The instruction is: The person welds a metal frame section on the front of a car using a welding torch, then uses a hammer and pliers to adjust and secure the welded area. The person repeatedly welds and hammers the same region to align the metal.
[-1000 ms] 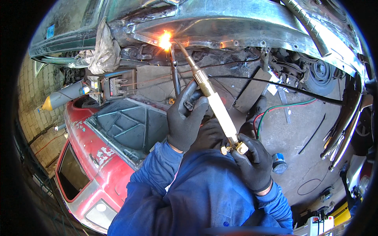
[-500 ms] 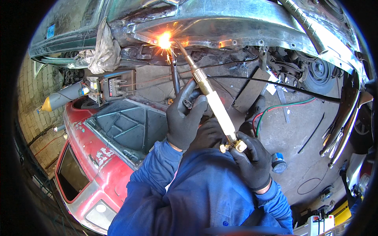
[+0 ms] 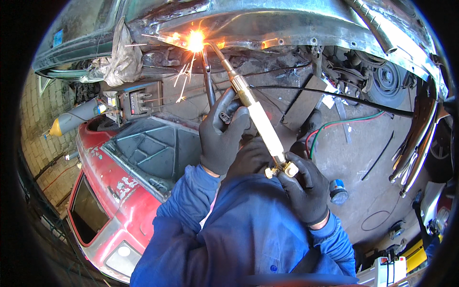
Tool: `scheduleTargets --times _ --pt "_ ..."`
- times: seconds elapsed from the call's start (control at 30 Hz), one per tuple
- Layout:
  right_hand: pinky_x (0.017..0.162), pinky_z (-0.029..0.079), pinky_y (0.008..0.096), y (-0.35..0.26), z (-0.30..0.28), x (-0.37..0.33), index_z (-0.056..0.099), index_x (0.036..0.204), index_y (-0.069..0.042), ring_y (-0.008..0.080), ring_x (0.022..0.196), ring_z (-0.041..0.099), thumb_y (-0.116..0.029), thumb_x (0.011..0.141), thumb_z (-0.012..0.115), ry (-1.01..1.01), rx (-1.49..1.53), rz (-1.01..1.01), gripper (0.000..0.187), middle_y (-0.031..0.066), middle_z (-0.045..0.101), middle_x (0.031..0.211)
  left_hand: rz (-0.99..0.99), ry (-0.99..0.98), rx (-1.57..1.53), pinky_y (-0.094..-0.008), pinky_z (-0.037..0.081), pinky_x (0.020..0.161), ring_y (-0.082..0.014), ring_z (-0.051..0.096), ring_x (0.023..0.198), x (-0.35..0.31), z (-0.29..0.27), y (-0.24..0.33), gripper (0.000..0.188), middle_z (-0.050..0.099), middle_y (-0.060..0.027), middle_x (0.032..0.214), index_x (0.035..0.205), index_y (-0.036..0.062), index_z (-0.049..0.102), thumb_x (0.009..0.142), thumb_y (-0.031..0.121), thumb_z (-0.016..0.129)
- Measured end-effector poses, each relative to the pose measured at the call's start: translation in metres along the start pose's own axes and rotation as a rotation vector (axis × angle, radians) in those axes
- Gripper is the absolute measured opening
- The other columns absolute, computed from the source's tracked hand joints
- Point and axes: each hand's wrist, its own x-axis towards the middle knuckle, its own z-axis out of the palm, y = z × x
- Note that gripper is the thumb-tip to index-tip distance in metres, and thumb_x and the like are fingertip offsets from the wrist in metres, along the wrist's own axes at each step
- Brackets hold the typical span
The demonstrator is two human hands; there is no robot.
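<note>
My right hand (image 3: 308,191), in a black glove, is closed around the valve end of a gas torch (image 3: 267,131). The torch slants up and left, its bent copper tip at a bright glow on the lower edge of a bare metal car panel (image 3: 267,31). My left hand (image 3: 222,136), gloved too, is closed on dark long-handled pliers (image 3: 209,86), whose jaws reach up to the glow. Its fingers lie close beside the torch's brass collar. Sparks drop below the glow, and glare hides whatever the jaws hold.
A red car body (image 3: 119,191) with a dark hood panel (image 3: 153,146) lies left. Behind it are a welding machine (image 3: 136,103) and a gas cylinder (image 3: 74,117). Red and green hoses (image 3: 330,125) cross the floor at right, near a blue-topped can (image 3: 338,191). A rag (image 3: 122,57) hangs from the panel.
The torch tip and the pliers have shifted slightly up and left along the panel edge, and the glow with them. Longer streaks of sparks now fall below it. Both hands keep their grips.
</note>
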Motion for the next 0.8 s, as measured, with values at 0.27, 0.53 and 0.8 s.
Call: scheduleTargets --times 0.27,0.53,0.8 --pt "0.074 0.057 0.0345 -0.0045 -0.0038 0.0002 0.070 0.134 -0.002 0.0243 0.084 0.073 -0.013 0.087 0.090 -0.026 -0.034 0.038 0.052 0.0157 0.075 0.103 0.036 0.015 -0.007 -0.0271 0.058 0.090 -0.0107 0.068 0.106 0.0006 0.0006 -0.0036 0.051 0.073 -0.0099 0.125 0.155 -0.0040 0.054 0.106 0.004 0.066" --pt "0.078 0.059 0.0342 -0.0053 0.0002 -0.0007 0.070 0.135 -0.002 0.0244 0.089 0.075 -0.013 0.088 0.090 -0.005 -0.014 0.027 0.052 0.0162 0.076 0.108 0.019 0.002 -0.009 -0.0272 0.057 0.092 -0.0105 0.068 0.108 0.0007 -0.0008 -0.0041 0.051 0.073 -0.0094 0.124 0.155 -0.0033 0.055 0.106 0.004 0.066" --pt "0.079 0.059 0.0345 -0.0040 0.0002 0.0000 0.071 0.134 -0.002 0.0247 0.090 0.075 -0.016 0.089 0.090 -0.003 -0.021 -0.002 0.051 0.0167 0.077 0.109 0.021 0.005 0.023 -0.0259 0.057 0.087 -0.0085 0.067 0.101 -0.0003 -0.0015 -0.0031 0.051 0.074 -0.0072 0.119 0.155 -0.0012 0.055 0.106 0.004 0.066"
